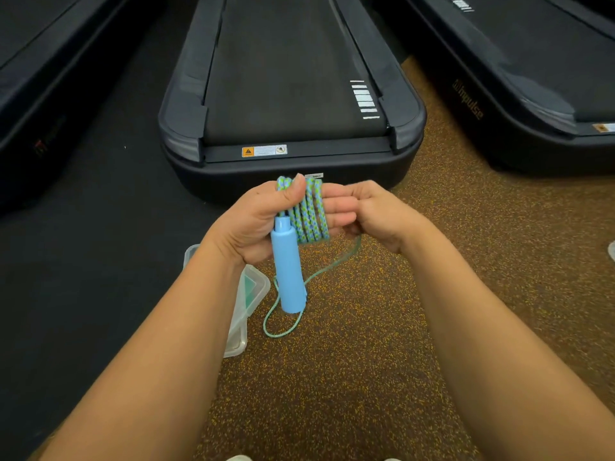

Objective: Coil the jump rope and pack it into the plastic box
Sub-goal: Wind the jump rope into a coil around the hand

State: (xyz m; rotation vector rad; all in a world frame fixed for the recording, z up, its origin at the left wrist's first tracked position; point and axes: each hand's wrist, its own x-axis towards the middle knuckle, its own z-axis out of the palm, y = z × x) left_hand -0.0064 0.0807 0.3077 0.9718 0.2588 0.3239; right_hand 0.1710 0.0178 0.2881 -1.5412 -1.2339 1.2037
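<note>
The jump rope (309,214) is a blue-and-green braided cord wound in several turns around the fingers of my left hand (256,221), with my thumb pressing on the coil. One light blue handle (288,271) hangs down from that hand. My right hand (376,214) is closed just right of the coil, over my left fingertips, gripping the cord where it leaves the coil. A loose length of rope (283,327) trails from it to the floor in a loop. The clear plastic box (246,301) lies on the floor beneath my left forearm, partly hidden.
A black treadmill (289,94) stands right ahead, its rear end close to my hands. More treadmills flank it at left (50,78) and right (515,78). The floor is brown speckled rubber (366,344) with a black mat (100,261) at left.
</note>
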